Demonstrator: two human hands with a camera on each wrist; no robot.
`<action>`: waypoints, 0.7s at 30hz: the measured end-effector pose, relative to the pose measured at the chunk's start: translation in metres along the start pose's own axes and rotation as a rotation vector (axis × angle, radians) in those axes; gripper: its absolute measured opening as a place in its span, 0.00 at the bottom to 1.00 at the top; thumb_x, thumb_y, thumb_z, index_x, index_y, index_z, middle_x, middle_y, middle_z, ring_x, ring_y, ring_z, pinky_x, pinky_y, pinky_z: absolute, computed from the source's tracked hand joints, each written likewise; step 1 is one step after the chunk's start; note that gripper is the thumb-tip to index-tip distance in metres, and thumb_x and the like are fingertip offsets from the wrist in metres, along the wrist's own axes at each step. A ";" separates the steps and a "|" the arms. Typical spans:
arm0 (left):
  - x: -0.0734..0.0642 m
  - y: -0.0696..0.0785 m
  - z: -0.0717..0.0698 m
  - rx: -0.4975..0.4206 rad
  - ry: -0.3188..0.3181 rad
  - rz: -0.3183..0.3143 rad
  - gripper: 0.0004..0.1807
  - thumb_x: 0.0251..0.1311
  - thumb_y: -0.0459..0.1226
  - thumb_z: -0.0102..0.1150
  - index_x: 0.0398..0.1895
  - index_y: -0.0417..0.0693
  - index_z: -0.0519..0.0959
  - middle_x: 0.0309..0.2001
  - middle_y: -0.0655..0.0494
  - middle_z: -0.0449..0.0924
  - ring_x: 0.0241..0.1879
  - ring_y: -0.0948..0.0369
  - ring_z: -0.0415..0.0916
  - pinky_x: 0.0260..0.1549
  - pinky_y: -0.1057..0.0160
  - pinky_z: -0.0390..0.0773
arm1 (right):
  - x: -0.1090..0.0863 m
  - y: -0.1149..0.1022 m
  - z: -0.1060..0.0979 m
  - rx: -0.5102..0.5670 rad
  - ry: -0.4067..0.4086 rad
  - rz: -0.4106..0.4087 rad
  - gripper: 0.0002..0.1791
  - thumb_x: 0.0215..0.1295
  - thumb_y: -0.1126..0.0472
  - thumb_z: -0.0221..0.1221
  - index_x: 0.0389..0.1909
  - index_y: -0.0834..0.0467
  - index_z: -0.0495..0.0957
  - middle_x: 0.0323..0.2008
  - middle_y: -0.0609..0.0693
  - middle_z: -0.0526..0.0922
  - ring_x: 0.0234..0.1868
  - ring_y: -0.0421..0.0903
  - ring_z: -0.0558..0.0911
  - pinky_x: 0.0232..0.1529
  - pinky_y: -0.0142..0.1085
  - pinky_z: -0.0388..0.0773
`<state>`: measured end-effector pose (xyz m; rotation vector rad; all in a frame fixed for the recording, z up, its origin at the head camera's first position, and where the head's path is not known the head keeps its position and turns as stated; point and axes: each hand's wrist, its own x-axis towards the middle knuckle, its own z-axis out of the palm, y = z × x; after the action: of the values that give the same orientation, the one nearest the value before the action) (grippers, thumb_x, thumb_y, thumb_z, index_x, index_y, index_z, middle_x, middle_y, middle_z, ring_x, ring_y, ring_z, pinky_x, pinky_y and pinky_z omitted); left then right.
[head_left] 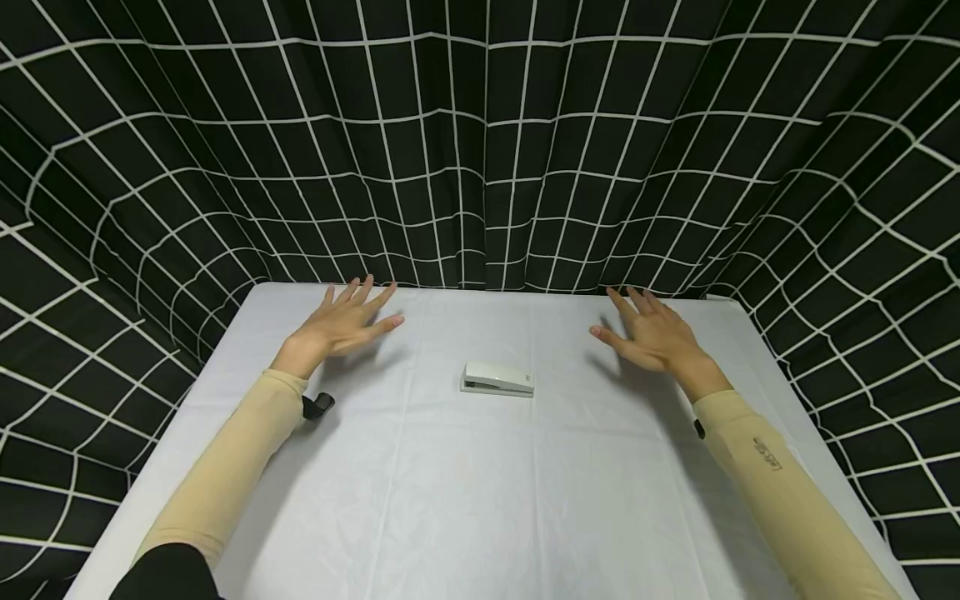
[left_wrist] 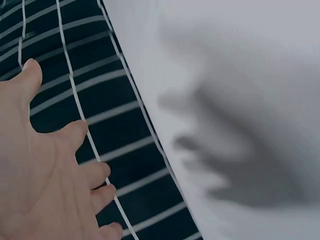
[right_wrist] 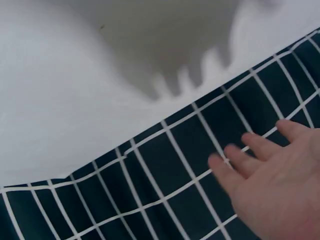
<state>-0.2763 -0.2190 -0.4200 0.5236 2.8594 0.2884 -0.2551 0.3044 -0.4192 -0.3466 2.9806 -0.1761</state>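
Observation:
A white stapler lies on the white-covered table, near its middle, its long side running left to right. To its left, my left hand hovers over the far part of the cloth with fingers spread and nothing held. My right hand is off to the stapler's right, fingers spread as well, also holding nothing. Both wrist views show the bare palms, the left hand and the right hand, with their shadows falling on the white cloth. The stapler stands apart from both hands.
A black curtain with a white grid hangs behind the table's far edge and along both sides. Beige sleeves cover the forearms. A small black strap end sticks out at the left wrist.

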 end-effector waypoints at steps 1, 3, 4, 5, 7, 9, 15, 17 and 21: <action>0.000 0.004 0.002 -0.009 0.000 0.023 0.47 0.77 0.74 0.28 0.91 0.67 0.41 0.90 0.40 0.33 0.90 0.38 0.31 0.84 0.28 0.27 | -0.001 -0.004 0.000 0.009 0.004 -0.013 0.54 0.77 0.20 0.38 0.90 0.48 0.41 0.88 0.68 0.46 0.87 0.73 0.48 0.82 0.72 0.54; 0.001 0.013 0.006 -0.022 0.000 0.075 0.46 0.78 0.73 0.31 0.91 0.67 0.43 0.91 0.41 0.34 0.90 0.39 0.32 0.85 0.28 0.30 | -0.002 -0.011 0.000 0.028 0.022 -0.041 0.52 0.78 0.21 0.41 0.90 0.47 0.43 0.87 0.67 0.50 0.86 0.72 0.53 0.79 0.73 0.61; 0.001 0.018 0.008 -0.025 -0.001 0.100 0.45 0.78 0.73 0.32 0.90 0.67 0.43 0.91 0.42 0.34 0.90 0.40 0.32 0.85 0.29 0.30 | -0.003 -0.015 0.000 0.033 0.030 -0.055 0.52 0.78 0.22 0.42 0.90 0.47 0.44 0.87 0.66 0.52 0.86 0.72 0.55 0.77 0.74 0.63; 0.001 0.023 0.010 -0.030 -0.002 0.124 0.45 0.78 0.72 0.34 0.90 0.67 0.44 0.91 0.42 0.35 0.90 0.40 0.33 0.85 0.29 0.30 | -0.003 -0.019 0.001 0.037 0.038 -0.069 0.51 0.78 0.23 0.43 0.90 0.47 0.45 0.87 0.65 0.53 0.86 0.71 0.55 0.77 0.74 0.63; 0.001 0.032 0.015 -0.038 -0.006 0.162 0.45 0.78 0.72 0.36 0.90 0.67 0.46 0.91 0.44 0.37 0.90 0.41 0.34 0.86 0.31 0.32 | -0.004 -0.027 0.002 0.041 0.053 -0.099 0.50 0.79 0.24 0.44 0.90 0.47 0.46 0.87 0.65 0.54 0.86 0.71 0.56 0.79 0.73 0.62; 0.001 0.041 0.020 -0.045 -0.012 0.196 0.45 0.78 0.72 0.38 0.90 0.67 0.48 0.91 0.44 0.38 0.90 0.41 0.36 0.87 0.32 0.33 | -0.004 -0.035 0.002 0.040 0.063 -0.127 0.49 0.79 0.26 0.45 0.90 0.48 0.48 0.87 0.64 0.55 0.86 0.71 0.56 0.80 0.72 0.61; 0.002 0.064 0.038 -0.070 -0.013 0.314 0.45 0.77 0.69 0.46 0.89 0.62 0.55 0.89 0.42 0.49 0.89 0.41 0.47 0.86 0.32 0.44 | -0.006 -0.059 0.005 0.084 0.064 -0.209 0.47 0.79 0.28 0.49 0.88 0.50 0.55 0.85 0.62 0.62 0.84 0.69 0.63 0.78 0.70 0.66; 0.002 0.069 0.044 -0.090 -0.011 0.353 0.44 0.77 0.67 0.50 0.88 0.59 0.57 0.88 0.41 0.53 0.88 0.41 0.51 0.86 0.32 0.48 | -0.007 -0.067 0.008 0.111 0.066 -0.235 0.45 0.79 0.29 0.52 0.86 0.50 0.59 0.83 0.62 0.66 0.82 0.67 0.67 0.77 0.70 0.68; 0.002 0.079 0.054 -0.140 -0.033 0.380 0.43 0.76 0.65 0.54 0.87 0.59 0.61 0.87 0.47 0.58 0.87 0.45 0.56 0.84 0.34 0.58 | -0.007 -0.081 0.014 0.163 0.064 -0.295 0.42 0.76 0.34 0.59 0.82 0.53 0.68 0.79 0.61 0.73 0.80 0.64 0.72 0.77 0.66 0.71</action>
<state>-0.2390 -0.1372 -0.4541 1.0308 2.6651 0.5310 -0.2282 0.2259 -0.4217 -0.7720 2.9339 -0.4649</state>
